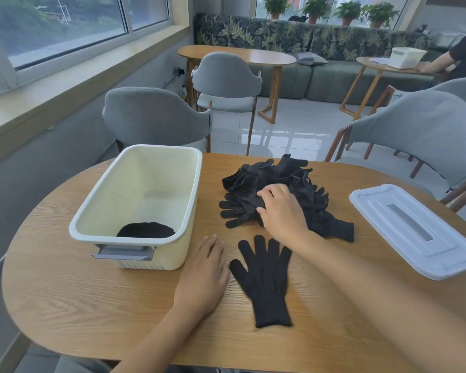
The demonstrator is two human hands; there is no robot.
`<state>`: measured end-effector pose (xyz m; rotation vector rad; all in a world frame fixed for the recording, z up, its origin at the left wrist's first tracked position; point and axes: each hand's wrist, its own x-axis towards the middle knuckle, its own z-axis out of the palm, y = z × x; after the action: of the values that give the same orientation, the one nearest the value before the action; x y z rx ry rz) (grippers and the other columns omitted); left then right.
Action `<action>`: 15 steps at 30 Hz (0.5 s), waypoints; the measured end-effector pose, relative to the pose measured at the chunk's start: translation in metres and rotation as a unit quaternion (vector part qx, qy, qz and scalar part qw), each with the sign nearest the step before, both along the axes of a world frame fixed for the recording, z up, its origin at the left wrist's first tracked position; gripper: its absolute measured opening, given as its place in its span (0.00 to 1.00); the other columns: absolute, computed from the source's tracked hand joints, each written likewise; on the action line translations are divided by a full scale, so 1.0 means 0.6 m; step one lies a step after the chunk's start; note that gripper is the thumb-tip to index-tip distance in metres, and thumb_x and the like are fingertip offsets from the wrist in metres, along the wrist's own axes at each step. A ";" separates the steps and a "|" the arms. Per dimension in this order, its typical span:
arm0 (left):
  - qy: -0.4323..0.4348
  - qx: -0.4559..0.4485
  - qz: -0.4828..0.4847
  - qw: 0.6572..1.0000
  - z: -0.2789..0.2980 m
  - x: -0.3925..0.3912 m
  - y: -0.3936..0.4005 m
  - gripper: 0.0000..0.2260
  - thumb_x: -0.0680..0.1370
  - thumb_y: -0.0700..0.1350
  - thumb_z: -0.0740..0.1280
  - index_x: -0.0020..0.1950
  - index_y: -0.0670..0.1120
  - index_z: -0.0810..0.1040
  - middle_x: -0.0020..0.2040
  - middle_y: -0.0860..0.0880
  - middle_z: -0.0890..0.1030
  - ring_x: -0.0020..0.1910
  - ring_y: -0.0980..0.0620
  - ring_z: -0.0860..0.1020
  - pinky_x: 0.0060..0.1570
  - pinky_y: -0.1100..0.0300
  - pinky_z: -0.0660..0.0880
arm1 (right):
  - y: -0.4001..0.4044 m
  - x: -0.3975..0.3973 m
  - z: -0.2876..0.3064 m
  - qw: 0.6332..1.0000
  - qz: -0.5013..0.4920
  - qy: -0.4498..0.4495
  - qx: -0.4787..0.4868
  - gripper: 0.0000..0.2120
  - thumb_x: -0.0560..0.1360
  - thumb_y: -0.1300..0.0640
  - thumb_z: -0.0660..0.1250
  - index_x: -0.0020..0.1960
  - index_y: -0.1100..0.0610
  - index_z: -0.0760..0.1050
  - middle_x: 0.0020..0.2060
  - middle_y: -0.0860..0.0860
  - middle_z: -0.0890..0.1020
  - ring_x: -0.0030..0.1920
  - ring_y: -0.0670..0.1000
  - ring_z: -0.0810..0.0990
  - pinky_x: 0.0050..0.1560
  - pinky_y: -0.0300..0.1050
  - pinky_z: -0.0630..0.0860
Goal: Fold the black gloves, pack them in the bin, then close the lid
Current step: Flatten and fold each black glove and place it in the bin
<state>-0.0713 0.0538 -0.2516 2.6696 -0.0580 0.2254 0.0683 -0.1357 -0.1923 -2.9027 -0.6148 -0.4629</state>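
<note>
Black knit gloves (277, 189) lay heaped at centre frame, right hand (281, 211) fingers pinching one; left hand (202, 278) rested flat and spread on the wooden surface (78, 305) beside the cream plastic bin (135, 205).

A person's right hand (281, 211) grips a glove in the pile of black gloves (277, 184); the left hand (203, 275) lies flat on the table (65, 292) beside a single glove (265, 278), between open bin (135, 230) and lid (414, 230).
</note>
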 end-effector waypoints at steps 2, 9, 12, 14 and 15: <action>0.001 0.001 -0.001 1.000 0.001 -0.001 0.001 0.23 0.85 0.55 0.55 0.79 0.50 0.64 0.81 0.53 0.58 0.80 0.54 0.52 0.72 0.65 0.45 | 0.006 0.020 -0.003 0.998 -0.003 -0.012 -0.063 0.16 0.78 0.52 0.68 0.64 0.56 0.77 0.61 0.51 0.76 0.65 0.54 0.69 0.62 0.49 0.71; -0.002 0.006 0.000 1.000 0.000 0.000 0.000 0.22 0.85 0.55 0.55 0.78 0.52 0.63 0.81 0.53 0.57 0.80 0.55 0.51 0.72 0.65 0.44 | 0.008 0.039 -0.017 0.991 -0.037 -0.028 -0.127 0.07 0.74 0.61 0.70 0.52 0.56 0.81 0.51 0.51 0.77 0.55 0.53 0.72 0.56 0.48 0.72; -0.002 0.009 0.001 1.000 0.001 0.000 0.000 0.22 0.85 0.55 0.54 0.79 0.52 0.63 0.81 0.53 0.57 0.80 0.55 0.51 0.72 0.65 0.44 | 0.008 0.043 -0.021 0.988 -0.047 -0.020 -0.144 0.08 0.76 0.63 0.68 0.55 0.57 0.79 0.52 0.52 0.77 0.55 0.54 0.72 0.56 0.48 0.72; -0.002 0.008 0.002 1.000 0.000 0.000 0.000 0.23 0.85 0.55 0.54 0.79 0.52 0.63 0.81 0.54 0.57 0.80 0.55 0.51 0.72 0.65 0.44 | 0.006 0.047 -0.019 0.990 -0.059 -0.015 -0.128 0.08 0.78 0.60 0.66 0.57 0.57 0.77 0.53 0.51 0.77 0.55 0.53 0.72 0.56 0.47 0.73; -0.001 0.008 0.002 1.000 0.000 0.000 0.000 0.22 0.85 0.55 0.54 0.79 0.52 0.63 0.81 0.54 0.57 0.80 0.55 0.51 0.72 0.65 0.45 | 0.006 0.049 -0.014 0.993 -0.063 -0.012 -0.098 0.07 0.80 0.58 0.65 0.56 0.56 0.77 0.53 0.51 0.77 0.56 0.53 0.72 0.57 0.47 0.73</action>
<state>-0.0711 0.0538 -0.2519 2.6861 -0.0559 0.2286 0.0979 -0.1320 -0.2009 -3.1406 -0.5081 -0.4779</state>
